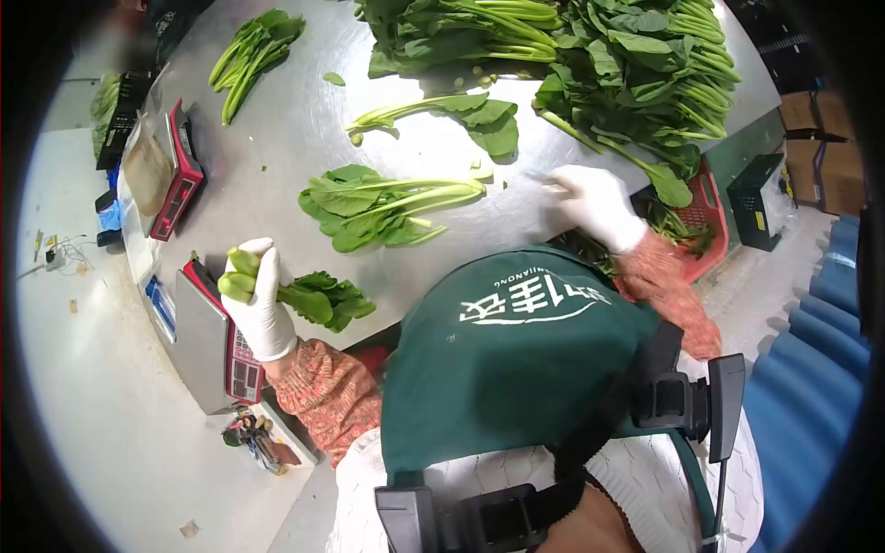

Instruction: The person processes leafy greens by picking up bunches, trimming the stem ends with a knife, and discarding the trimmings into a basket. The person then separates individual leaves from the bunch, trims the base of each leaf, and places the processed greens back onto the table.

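My left hand (262, 300), in a white glove, is closed around a small bunch of leafy greens (324, 300) beside the scale. Pale cut stem ends stick out on one side of the fist, the leaves on the other. Over the metal table (277, 166), my gloved right hand (595, 205) has its fingers curled together; a faint grey sliver shows at the fingertips, and I cannot tell what it is. Between the hands lies another small bunch of greens (392, 205). A single leafy stalk (452, 112) rests farther back.
Large heaps of greens (636, 69) cover the back right, with another pile (452, 32) beside them. A loose bunch (255, 57) lies back left. Two red-edged scales (177, 170) (217, 336) stand along the left edge. A red basket (708, 217) sits below the right edge.
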Demonstrator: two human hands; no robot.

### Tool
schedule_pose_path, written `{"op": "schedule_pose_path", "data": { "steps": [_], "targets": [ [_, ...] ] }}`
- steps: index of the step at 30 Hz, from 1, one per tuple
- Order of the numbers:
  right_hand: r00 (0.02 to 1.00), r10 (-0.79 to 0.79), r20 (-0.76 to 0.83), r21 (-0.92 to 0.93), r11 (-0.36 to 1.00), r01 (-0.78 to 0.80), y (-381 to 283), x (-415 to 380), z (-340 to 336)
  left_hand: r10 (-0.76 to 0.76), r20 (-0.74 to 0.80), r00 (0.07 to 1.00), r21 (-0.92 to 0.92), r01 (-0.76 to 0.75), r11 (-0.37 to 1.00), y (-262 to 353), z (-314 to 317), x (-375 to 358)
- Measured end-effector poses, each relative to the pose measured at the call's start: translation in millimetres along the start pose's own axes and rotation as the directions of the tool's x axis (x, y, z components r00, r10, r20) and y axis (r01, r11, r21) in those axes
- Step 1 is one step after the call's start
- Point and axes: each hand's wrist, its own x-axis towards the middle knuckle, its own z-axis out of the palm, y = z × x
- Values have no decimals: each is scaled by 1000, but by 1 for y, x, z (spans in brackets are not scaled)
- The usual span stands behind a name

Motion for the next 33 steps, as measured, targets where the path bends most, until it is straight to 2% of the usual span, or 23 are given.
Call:
{"op": "schedule_pose_path", "data": {
  "steps": [1, 3, 6, 9, 10, 13, 14, 15, 17, 18, 20, 21, 23, 26, 28, 30, 31, 32, 33],
  "targets": [
    [991, -134, -12, -10, 991, 134, -6, 21, 40, 20, 2, 1000, 40, -20, 999, 2, 3, 0],
    [994, -40, 102, -76, 996, 48, -51, 53, 70, 39, -9, 999, 118, -38, 992, 16, 11, -5],
    [996, 17, 88, -73, 997, -11, -52, 80, 101, 30, -20, 999, 146, -27, 989, 23, 10, -13],
    [998, -40, 58, 126, 991, 32, -38, 84, 98, 23, 0, 1000, 117, -23, 993, 9, 3, -20],
    [985, 38, 168, 305, 948, -89, -39, 83, 84, 26, 9, 1000, 171, -27, 985, 9, 7, -19],
    [991, 42, 124, 461, 882, -95, -46, 77, 58, 30, 58, 998, 246, -44, 968, 8, 34, -18],
    [984, 81, 160, 571, 805, -159, -40, 77, 63, 50, 109, 993, 256, -77, 964, 14, 50, -18],
    [988, 62, 144, 599, 789, -137, -42, 77, 58, 70, 163, 984, 265, -112, 958, 18, 64, -18],
    [994, 28, 110, 653, 752, -94, -56, 74, 33, 130, 308, 943, 263, -215, 941, 12, 87, -15],
    [987, 55, 149, 582, 803, -132, -67, 70, 12, 246, 366, 898, 268, -354, 896, 7, 98, -11],
    [998, -39, 54, 640, 768, -5, -68, 65, 1, 462, 462, 757, 364, -637, 680, 8, 118, -3],
    [997, -83, 3, 665, 745, 60, -69, 62, -6, 574, 491, 655, 381, -755, 534, 8, 127, -2],
    [981, -171, 92, 737, 674, 49, -81, 56, -33, 512, 573, 640, 398, -764, 508, 27, 140, -7],
    [964, -238, 115, 801, 597, 51, -85, 48, -54, 464, 632, 620, 363, -767, 529, 28, 147, -6],
    [974, -92, 205, 833, 539, -124, -92, 42, -67, 424, 626, 655, 344, -719, 604, 22, 146, -5],
    [992, -106, -72, 916, 387, 108, -91, 46, -43, 415, 572, 708, 322, -659, 680, 27, 148, -6],
    [972, -122, -202, 742, 628, 234, -86, 46, -34, 416, 551, 723, 339, -650, 680, 27, 148, -6],
    [932, -171, -319, 491, 811, 317, -83, 43, -28, 416, 530, 739, 357, -639, 681, 27, 148, -6],
    [878, -247, -410, 191, 918, 347, -83, 39, -23, 415, 510, 754, 374, -629, 682, 26, 147, -6]
  ]
}}
